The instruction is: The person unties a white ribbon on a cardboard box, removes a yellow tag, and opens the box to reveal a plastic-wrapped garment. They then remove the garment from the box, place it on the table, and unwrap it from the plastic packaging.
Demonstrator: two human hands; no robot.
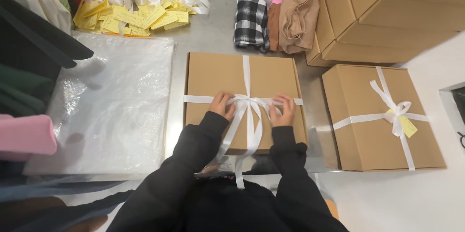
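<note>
Two hands are laid on a flat brown cardboard box (218, 74) at the centre of the steel counter (206, 33). Much is hidden: the person's forearms are covered by black sleeves, the box's near edge at 6 o'clock is blocked by them, and the fingertips are partly buried in the white ribbon (246, 74), so the exact grip is hard to make out. The left hand (222, 104) is curled, its fingers closed on the ribbon just at 9 o'clock of the knot (243, 100). The right hand (284, 110) is likewise curled, pinching the ribbon at 3 o'clock of the knot. Loose ribbon tails are seen hanging toward 6 o'clock. At 3 o'clock a second box (368, 135), already tied with a bow and a yellow tag, is cut by nothing. At 9 o'clock a clear plastic sheet (116, 96) is spread; yellow tags (131, 19) are heaped at 11 o'clock.
</note>
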